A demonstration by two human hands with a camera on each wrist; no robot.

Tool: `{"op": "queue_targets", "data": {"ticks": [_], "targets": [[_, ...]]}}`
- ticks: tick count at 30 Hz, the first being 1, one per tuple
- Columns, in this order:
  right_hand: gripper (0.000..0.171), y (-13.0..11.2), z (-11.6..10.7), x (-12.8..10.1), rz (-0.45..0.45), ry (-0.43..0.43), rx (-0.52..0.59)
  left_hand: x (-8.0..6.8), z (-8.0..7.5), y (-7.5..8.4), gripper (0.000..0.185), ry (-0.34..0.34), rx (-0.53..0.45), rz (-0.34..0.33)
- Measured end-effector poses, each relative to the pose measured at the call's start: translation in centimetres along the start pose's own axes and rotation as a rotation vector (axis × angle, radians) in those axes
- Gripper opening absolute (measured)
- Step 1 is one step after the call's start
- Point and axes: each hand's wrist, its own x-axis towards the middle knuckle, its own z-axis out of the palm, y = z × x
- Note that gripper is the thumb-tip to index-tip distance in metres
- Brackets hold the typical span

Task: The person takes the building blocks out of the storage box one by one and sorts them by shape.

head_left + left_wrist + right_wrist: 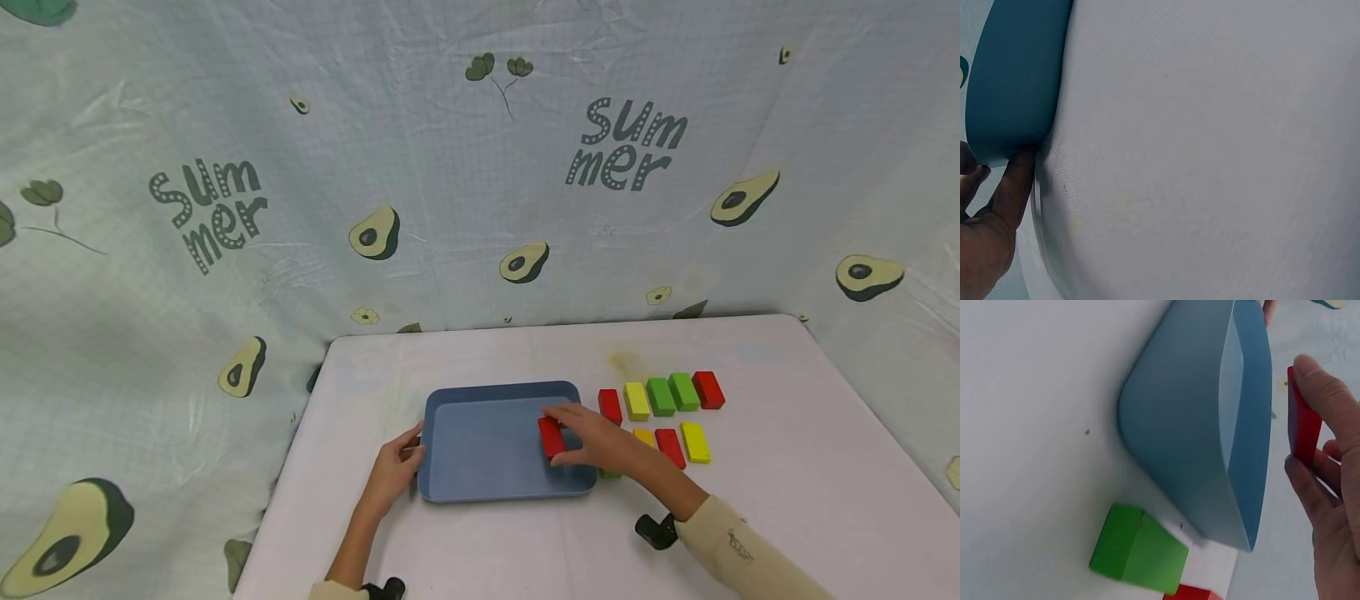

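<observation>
White cloth is covering the table (787, 467), with avocado-print sheeting (450, 167) hanging behind. Right hand (592, 442) is pinching a red block (551, 437) between thumb and fingertips, holding it over the right inner part of the tray (480, 492); the block's long axis is running roughly away from the person, and the tray floor is lying directly beneath and to the left of that hand. Left hand (393, 475) is resting against the tray's left rim, fingers fairly straight and touching the wall, gripping nothing. Tray: blue, matte, rounded rectangle, shallow walls. Beyond the right hand, loose blocks are lying in two rows: red (610, 406), yellow (636, 401), two green (672, 393), red (708, 389), then orange (645, 435), red (670, 447), yellow (695, 442). One green block (1138, 550) is sitting just beside the tray's near right corner. Blocks: smooth, painted, rectangular.
</observation>
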Motion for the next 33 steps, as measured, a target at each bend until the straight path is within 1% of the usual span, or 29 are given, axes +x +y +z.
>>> {"op": "queue_targets", "data": {"ticks": [3,8,11,14,16,18,23,25,26,29,33], "targets": [[0.076,0.6,-0.5,-0.7,0.005,0.015,0.034,0.0,0.0,0.0,0.045,-0.005,0.001,0.002],[0.077,1.7,-1.2,-1.9,0.016,0.054,0.072,0.2,0.0,0.1,0.045,0.013,0.015,-0.003],[0.077,2.5,-1.6,-2.6,0.045,0.065,0.091,0.2,0.0,0.2,0.044,0.017,0.019,0.004],[0.077,3.0,-2.0,-3.5,0.099,0.065,0.106,0.2,0.1,0.3,0.044,0.009,0.012,0.015],[0.077,3.4,-2.2,-4.1,0.129,0.065,0.085,0.2,0.1,0.4,0.044,0.008,0.007,0.016],[0.076,3.7,-2.5,-4.7,0.167,0.069,0.081,-0.2,0.0,1.3,0.044,-0.004,0.001,0.019],[0.073,5.0,-3.4,-6.4,0.239,0.08,0.103,-0.2,-0.1,1.4,0.044,-0.007,0.005,0.028],[0.073,5.7,-3.8,-7.1,0.254,0.079,0.097,0.1,0.0,0.6,0.044,0.003,0.014,0.023],[0.074,6.0,-4.0,-7.4,0.261,0.081,0.08,0.0,0.0,0.6,0.044,0.007,0.022,0.02],[0.075,7.0,-4.9,-8.2,0.278,0.093,0.054,-0.1,0.0,0.9,0.044,0.003,0.023,0.017],[0.075,8.2,-6.1,-9.5,0.296,0.112,0.025,-0.5,-0.2,1.8,0.045,-0.012,0.011,0.012]]}}
